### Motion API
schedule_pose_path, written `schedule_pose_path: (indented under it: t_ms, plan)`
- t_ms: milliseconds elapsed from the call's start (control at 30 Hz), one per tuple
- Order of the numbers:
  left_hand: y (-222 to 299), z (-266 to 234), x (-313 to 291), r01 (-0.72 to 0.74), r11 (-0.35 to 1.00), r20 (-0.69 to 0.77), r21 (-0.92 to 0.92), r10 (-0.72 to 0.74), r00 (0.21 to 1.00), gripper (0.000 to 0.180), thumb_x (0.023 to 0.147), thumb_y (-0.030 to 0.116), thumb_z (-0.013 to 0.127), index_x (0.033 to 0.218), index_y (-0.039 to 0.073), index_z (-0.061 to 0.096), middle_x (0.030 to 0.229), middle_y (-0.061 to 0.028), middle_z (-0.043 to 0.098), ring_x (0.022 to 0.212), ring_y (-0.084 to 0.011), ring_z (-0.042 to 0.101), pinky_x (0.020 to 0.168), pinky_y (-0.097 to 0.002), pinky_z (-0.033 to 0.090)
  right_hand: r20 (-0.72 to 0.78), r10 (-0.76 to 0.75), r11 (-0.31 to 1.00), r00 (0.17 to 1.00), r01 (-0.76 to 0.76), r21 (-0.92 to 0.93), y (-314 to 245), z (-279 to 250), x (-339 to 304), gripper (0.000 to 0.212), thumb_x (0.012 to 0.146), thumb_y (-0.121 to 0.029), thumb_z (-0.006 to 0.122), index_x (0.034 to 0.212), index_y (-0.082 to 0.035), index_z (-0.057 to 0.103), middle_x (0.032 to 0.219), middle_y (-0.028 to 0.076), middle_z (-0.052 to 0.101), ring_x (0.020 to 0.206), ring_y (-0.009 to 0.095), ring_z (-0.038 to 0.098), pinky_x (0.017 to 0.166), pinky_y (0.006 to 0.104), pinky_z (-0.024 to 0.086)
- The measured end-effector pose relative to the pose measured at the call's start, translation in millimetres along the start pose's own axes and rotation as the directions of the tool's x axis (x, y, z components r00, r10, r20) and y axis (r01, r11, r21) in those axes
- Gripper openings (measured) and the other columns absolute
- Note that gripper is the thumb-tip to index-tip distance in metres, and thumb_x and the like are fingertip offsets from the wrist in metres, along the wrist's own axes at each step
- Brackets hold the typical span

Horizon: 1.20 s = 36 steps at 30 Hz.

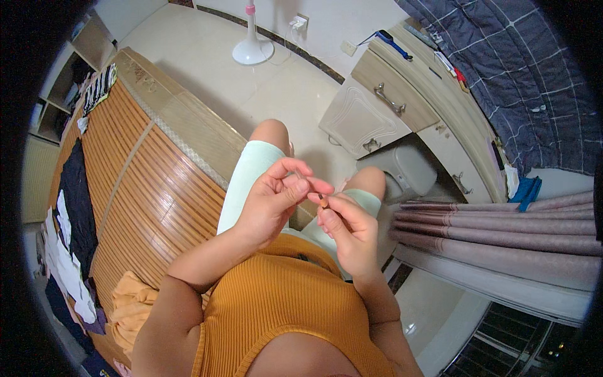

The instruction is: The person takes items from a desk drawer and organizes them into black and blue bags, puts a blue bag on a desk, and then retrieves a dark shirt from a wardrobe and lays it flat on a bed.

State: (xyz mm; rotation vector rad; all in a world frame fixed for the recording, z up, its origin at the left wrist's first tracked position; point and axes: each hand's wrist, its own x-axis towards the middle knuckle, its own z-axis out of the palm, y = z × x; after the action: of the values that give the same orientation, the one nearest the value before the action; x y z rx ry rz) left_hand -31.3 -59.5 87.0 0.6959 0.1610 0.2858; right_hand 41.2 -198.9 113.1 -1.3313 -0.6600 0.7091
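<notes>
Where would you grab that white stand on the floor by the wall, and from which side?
Probably by its slim pole, just below the pink collar, coming from the side away from the wall: the pole stands upright and narrow, while the round base is broad and low.

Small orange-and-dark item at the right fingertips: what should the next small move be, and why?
Perhaps the left hand should steady the small item: the right hand pinches it, and the left is close beside it.
</notes>
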Motion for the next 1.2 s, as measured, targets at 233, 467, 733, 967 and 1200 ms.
schedule_pose_path:
  t_ms: [233, 467, 733, 967, 1200]
  plan:
    - [-2, 3, -5, -0.014, 1.0, -0.012, -0.021, 0.014, 1.0, 0.011, 0.092, 0.009, 0.049, 0.103, 0.007, 0.049, 0.099, -0.0152, 0.063, 0.086, -0.0162, 0.058, 0.081, -0.0273, 0.045, -0.025, -0.055, 0.991, 0.998, 0.052, -0.123, 2, 0, -2, 0.017, 0.084, 0.002, 0.058, 0.099, 0.007, 0.057, 0.084, 0.007, 0.057, 0.073, 0.012, 0.053, 0.065, 0.0226, 0.043]
    - [-2, 4, -7, -0.003, 1.0, 0.008, -0.018, 0.004, 1.0, 0.012, 0.093, 0.012, 0.049, 0.104, 0.009, 0.048, 0.1, -0.0151, 0.063, 0.091, -0.0186, 0.059, 0.084, -0.0304, 0.044, -0.032, -0.142, 0.977, 0.989, 0.135, -0.167, 3, 1, -2, 0.021, 0.08, 0.004, 0.061, 0.101, 0.004, 0.06, 0.086, 0.008, 0.059, 0.076, 0.013, 0.055, 0.068, 0.0224, 0.044]
    - [-3, 2, -9, 0.004, 1.0, 0.032, -0.023, -0.003, 0.999, 0.014, 0.093, 0.016, 0.05, 0.105, 0.01, 0.048, 0.101, -0.015, 0.063, 0.094, -0.0193, 0.059, 0.086, -0.0322, 0.043, -0.022, -0.258, 0.901, 0.966, 0.233, -0.366, -6, 3, -2, 0.025, 0.075, 0.005, 0.065, 0.099, 0.0, 0.065, 0.08, 0.007, 0.058, 0.069, 0.012, 0.054, 0.061, 0.022, 0.044]
    - [-1, 5, -10, 0.024, 0.999, 0.047, -0.023, -0.023, 0.999, 0.014, 0.093, 0.017, 0.05, 0.105, 0.01, 0.049, 0.1, -0.0142, 0.063, 0.093, -0.0183, 0.059, 0.084, -0.0315, 0.043, -0.022, -0.28, 0.884, 0.96, 0.249, -0.397, -9, 3, -5, 0.028, 0.073, 0.005, 0.067, 0.099, -0.004, 0.067, 0.078, 0.004, 0.056, 0.065, 0.009, 0.052, 0.056, 0.0203, 0.043]
    - [-2, 7, -10, 0.026, 0.999, 0.069, -0.019, -0.024, 0.997, 0.015, 0.093, 0.019, 0.049, 0.106, 0.011, 0.049, 0.1, -0.0138, 0.063, 0.092, -0.0182, 0.059, 0.084, -0.0318, 0.044, -0.016, -0.303, 0.867, 0.953, 0.269, -0.42, -9, 2, -7, 0.028, 0.072, 0.006, 0.067, 0.098, -0.004, 0.068, 0.079, 0.004, 0.055, 0.066, 0.009, 0.052, 0.056, 0.0205, 0.043]
